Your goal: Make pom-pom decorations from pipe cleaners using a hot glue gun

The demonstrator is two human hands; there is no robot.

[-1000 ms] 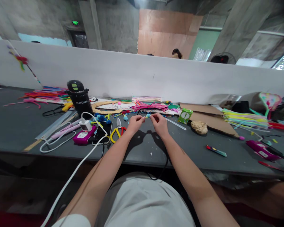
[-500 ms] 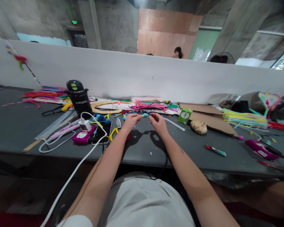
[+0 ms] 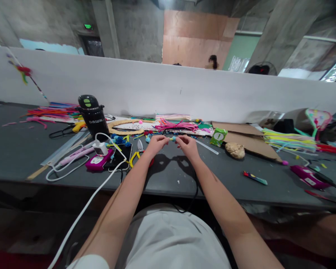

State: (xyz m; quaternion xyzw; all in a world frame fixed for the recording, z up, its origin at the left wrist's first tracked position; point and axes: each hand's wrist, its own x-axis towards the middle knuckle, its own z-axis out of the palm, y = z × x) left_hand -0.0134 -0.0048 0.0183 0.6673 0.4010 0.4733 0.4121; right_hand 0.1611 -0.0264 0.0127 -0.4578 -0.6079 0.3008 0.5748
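Note:
Above the middle of the table, my left hand [image 3: 158,144] pinches the left end of a small light-blue and yellow craft piece [image 3: 173,138]. Its right, blue end is between the fingertips of my right hand [image 3: 188,145]. The fingers cover part of the piece, so its full shape is hidden. A clear glue stick [image 3: 207,147] lies just beyond my right hand. Beside my left forearm are wire cutters or scissors [image 3: 134,158] with yellow on the handle, partly hidden by the arm.
A black bottle [image 3: 94,118], a purple power strip [image 3: 98,160] with a white cable and a phone [image 3: 122,158] stand left. Pink pipe cleaners [image 3: 176,125] lie behind. Right are a green box [image 3: 218,137], a stone-like lump [image 3: 235,150], cardboard [image 3: 249,145] and a utility knife [image 3: 255,178].
Both hands have shifted very slightly to the right and down, still pinching the blue and yellow piece. The other things on the table stay in place.

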